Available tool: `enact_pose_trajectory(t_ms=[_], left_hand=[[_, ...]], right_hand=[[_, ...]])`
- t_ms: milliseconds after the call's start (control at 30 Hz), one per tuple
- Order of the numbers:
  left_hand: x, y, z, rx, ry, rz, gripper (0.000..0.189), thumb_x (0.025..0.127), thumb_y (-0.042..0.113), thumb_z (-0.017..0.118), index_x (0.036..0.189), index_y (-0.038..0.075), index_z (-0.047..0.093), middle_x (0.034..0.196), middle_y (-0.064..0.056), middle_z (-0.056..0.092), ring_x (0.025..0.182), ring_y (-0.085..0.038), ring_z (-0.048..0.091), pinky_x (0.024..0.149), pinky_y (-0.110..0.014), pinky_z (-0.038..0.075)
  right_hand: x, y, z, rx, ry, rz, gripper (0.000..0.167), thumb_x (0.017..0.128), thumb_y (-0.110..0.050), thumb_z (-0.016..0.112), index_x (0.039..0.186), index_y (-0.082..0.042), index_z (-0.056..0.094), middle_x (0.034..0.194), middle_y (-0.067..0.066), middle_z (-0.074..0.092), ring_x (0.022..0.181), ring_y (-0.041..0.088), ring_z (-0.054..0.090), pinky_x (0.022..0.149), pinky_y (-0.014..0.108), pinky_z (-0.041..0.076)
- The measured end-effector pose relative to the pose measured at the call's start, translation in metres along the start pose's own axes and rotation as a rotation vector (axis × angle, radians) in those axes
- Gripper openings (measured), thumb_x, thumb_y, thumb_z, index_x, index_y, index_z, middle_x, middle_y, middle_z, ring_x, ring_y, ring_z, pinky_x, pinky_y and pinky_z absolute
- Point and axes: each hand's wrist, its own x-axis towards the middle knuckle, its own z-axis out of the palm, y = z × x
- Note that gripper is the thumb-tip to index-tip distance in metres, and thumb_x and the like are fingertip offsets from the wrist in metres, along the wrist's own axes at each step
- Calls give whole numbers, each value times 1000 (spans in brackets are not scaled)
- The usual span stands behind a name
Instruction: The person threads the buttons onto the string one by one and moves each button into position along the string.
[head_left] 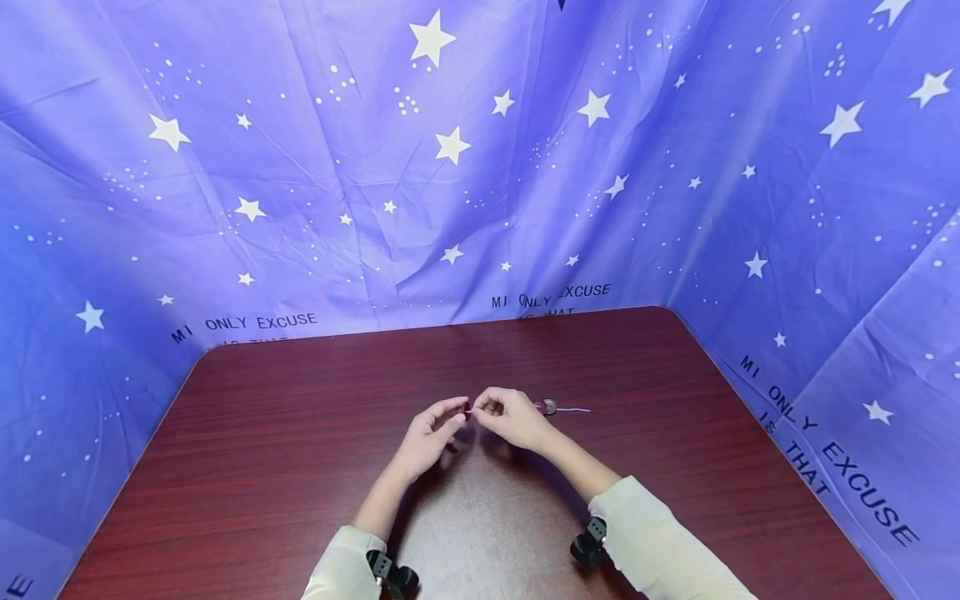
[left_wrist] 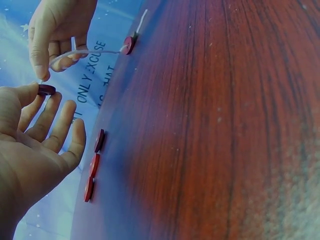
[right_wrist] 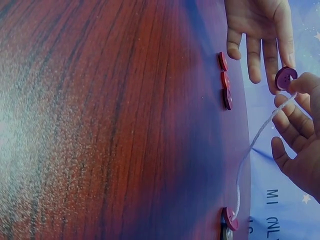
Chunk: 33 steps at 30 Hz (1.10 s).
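My left hand (head_left: 426, 437) holds a dark red button (right_wrist: 286, 79) on its edge between thumb and fingertip, the other fingers spread loosely. Against it, my right hand (head_left: 517, 418) pinches a white string (right_wrist: 257, 132) close to the button's face, with the tip at the holes. From the right fingers the string sags down to a threaded red button (left_wrist: 129, 45), which rests on the table with a greyish button against it. The string's tail (head_left: 576, 409) sticks out to the right beyond them. My right fingertips partly cover the held button in the right wrist view.
Three loose red buttons (left_wrist: 94, 165) lie in a row on the dark wood table (head_left: 285, 467), below the left hand. A blue star-printed cloth (head_left: 360, 167) hangs behind the table and along its sides. Each sleeve carries a small black camera (head_left: 588, 542).
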Motion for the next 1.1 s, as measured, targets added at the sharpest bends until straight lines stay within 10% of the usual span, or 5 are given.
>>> enact_pose_trajectory(t_ms=[167,1100], left_hand=[[-1,3,0,2,-4,5,35,95,5,50,128,-7,50,119,-26,59,105,-42,57,76,-46,52],[-1,3,2,6,7,16,35,94,6,53,127,-5,52,116,-23,62,99,-32,60,74,-39,52]], right_hand=[[0,0,-1,-3,-4,-6,5,87,-16,62,86,-12,65,74,-4,59,66,4,50,60,18,44],[-2,-5,-2,2,-25,19,4,86,-16,63,86,-12,65,74,-4,59,67,5,51,61,18,45]])
